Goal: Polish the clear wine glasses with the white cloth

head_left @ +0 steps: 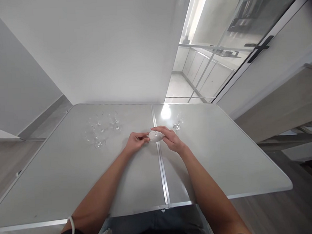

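Note:
Near the table's middle seam, both hands hold a small, shiny, whitish oval object (pixel 155 136) just above the tabletop; its exact kind does not show. My left hand (pixel 136 141) pinches its left end between thumb and fingers. From the right, my right hand (pixel 170 138) is closed around it, fingers across the top and thumb at the near side. A clear stemmed glass (pixel 176 126) stands just beyond my right hand. To the left, several more clear stemmed glasses, among them one nearer glass (pixel 100 143) and one farther glass (pixel 115 123), stand in a loose group.
The pale folding table (pixel 218 155) has a metal seam (pixel 163 179) running front to back. A white wall (pixel 102 50) rises behind it. Right of the table are a glazed partition and a door with a dark handle (pixel 261 48).

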A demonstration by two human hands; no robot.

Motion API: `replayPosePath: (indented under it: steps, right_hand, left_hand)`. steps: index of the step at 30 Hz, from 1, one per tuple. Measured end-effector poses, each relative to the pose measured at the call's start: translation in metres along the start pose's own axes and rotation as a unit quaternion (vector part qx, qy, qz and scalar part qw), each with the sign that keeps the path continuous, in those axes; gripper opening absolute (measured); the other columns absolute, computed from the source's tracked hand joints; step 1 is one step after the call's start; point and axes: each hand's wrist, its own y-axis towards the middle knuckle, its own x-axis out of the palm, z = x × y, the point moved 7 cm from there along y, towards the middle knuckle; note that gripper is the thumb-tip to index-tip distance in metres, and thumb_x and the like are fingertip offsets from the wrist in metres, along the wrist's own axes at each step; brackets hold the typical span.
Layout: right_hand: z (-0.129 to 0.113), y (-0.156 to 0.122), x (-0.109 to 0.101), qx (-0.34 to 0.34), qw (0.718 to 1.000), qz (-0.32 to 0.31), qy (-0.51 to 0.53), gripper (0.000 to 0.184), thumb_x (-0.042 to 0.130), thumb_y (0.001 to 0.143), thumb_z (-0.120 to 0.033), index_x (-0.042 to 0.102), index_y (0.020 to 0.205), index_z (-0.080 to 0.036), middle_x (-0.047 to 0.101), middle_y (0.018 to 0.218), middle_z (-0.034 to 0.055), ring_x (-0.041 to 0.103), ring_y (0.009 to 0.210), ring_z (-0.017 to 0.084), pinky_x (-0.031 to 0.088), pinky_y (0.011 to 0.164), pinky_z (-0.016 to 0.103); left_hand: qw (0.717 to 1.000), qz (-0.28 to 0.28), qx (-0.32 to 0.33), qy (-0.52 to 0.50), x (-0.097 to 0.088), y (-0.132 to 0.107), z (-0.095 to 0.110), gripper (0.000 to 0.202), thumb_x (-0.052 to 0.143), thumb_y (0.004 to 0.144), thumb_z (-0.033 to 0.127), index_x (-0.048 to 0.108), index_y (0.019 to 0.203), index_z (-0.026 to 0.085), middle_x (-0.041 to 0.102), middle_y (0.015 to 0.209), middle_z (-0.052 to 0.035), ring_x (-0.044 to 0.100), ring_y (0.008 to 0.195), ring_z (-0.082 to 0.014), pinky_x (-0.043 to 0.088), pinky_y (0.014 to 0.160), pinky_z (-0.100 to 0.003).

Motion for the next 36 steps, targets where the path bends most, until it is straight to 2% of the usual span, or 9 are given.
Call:
replayPosePath:
  steps: [3,8,13,22,24,25,29,32,36]
  right_hand:
    - [0.016,0.003,-0.001,0.103,0.988,0.069,0.090,0.056,0.042,0.084,-0.019,0.057,0.137,-0.029,0.066,0.090,0.0008,0.056,0.086,0.021,0.046,0.083,0.036]
    - [0.052,-0.006,-0.003,0.299,0.902,0.185,0.252,0.054,0.050,0.067,-0.019,0.068,0.118,-0.026,0.055,0.071,-0.0021,0.048,0.070,0.016,0.039,0.063,0.027]
    - [0.065,-0.009,-0.001,0.338,0.837,0.219,0.371,0.055,0.054,0.060,-0.017,0.068,0.113,-0.020,0.055,0.074,-0.0002,0.050,0.069,0.015,0.040,0.060,0.026]
    - [0.082,-0.019,0.006,0.419,0.756,0.268,0.426,0.045,0.057,0.059,-0.014,0.064,0.103,-0.018,0.058,0.083,0.0048,0.054,0.072,0.018,0.048,0.061,0.031]
    - [0.076,-0.017,0.006,0.411,0.766,0.262,0.419,0.039,0.057,0.061,-0.016,0.062,0.100,-0.019,0.057,0.080,0.0034,0.054,0.071,0.018,0.048,0.061,0.031]
    - [0.071,-0.015,0.003,0.390,0.786,0.263,0.401,0.036,0.057,0.062,-0.017,0.061,0.098,-0.020,0.055,0.076,0.0016,0.052,0.069,0.017,0.046,0.060,0.030]
    - [0.036,-0.002,-0.012,0.230,0.907,0.243,0.256,0.030,0.052,0.070,-0.019,0.060,0.099,-0.026,0.044,0.062,-0.0051,0.042,0.061,0.014,0.035,0.058,0.026]
    - [0.017,0.003,-0.009,0.138,0.960,0.153,0.190,0.031,0.049,0.075,-0.021,0.061,0.103,-0.026,0.049,0.063,-0.0045,0.042,0.060,0.015,0.034,0.060,0.027]
    - [0.006,0.001,-0.009,0.067,0.988,0.098,0.097,0.030,0.050,0.074,-0.022,0.068,0.097,-0.025,0.059,0.078,0.0021,0.054,0.080,0.022,0.042,0.072,0.034]
  left_hand:
    - [0.977,0.095,0.113,0.157,-0.005,-0.003,0.012,0.038,0.071,0.084,0.049,0.078,0.109,0.021,0.075,0.074,-0.0059,0.059,0.062,-0.0143,0.044,0.069,-0.030]
    - [0.925,0.096,0.189,0.315,0.003,-0.005,0.022,0.028,0.064,0.092,0.040,0.075,0.112,0.025,0.074,0.071,-0.0045,0.061,0.061,-0.0140,0.037,0.065,-0.030]
    - [0.914,0.087,0.195,0.346,0.006,-0.004,0.025,0.028,0.060,0.094,0.037,0.071,0.117,0.026,0.074,0.075,-0.0052,0.060,0.061,-0.0142,0.036,0.068,-0.032]
    - [0.907,0.092,0.215,0.351,0.005,-0.004,0.035,0.023,0.060,0.095,0.031,0.073,0.114,0.027,0.076,0.079,-0.0057,0.060,0.062,-0.0146,0.036,0.070,-0.033]
    - [0.917,0.101,0.200,0.329,0.003,-0.004,0.035,0.023,0.063,0.093,0.034,0.074,0.112,0.026,0.074,0.074,-0.0055,0.061,0.061,-0.0145,0.037,0.069,-0.032]
    - [0.925,0.107,0.186,0.313,0.002,-0.004,0.033,0.024,0.065,0.091,0.037,0.075,0.110,0.025,0.073,0.071,-0.0052,0.060,0.060,-0.0144,0.037,0.068,-0.031]
    - [0.976,0.113,0.089,0.162,-0.001,-0.005,0.020,0.036,0.068,0.086,0.048,0.078,0.106,0.020,0.071,0.066,-0.0050,0.057,0.056,-0.0134,0.041,0.061,-0.029]
    - [0.999,0.035,-0.020,-0.022,0.006,-0.002,0.006,0.045,0.070,0.082,0.055,0.079,0.097,0.013,0.065,0.059,-0.0037,0.048,0.047,-0.0107,0.035,0.049,-0.025]
    - [0.975,-0.098,-0.122,-0.156,0.018,-0.002,0.003,0.051,0.072,0.078,0.060,0.073,0.068,0.010,0.058,0.054,-0.0041,0.034,0.040,-0.0056,0.023,0.040,-0.022]
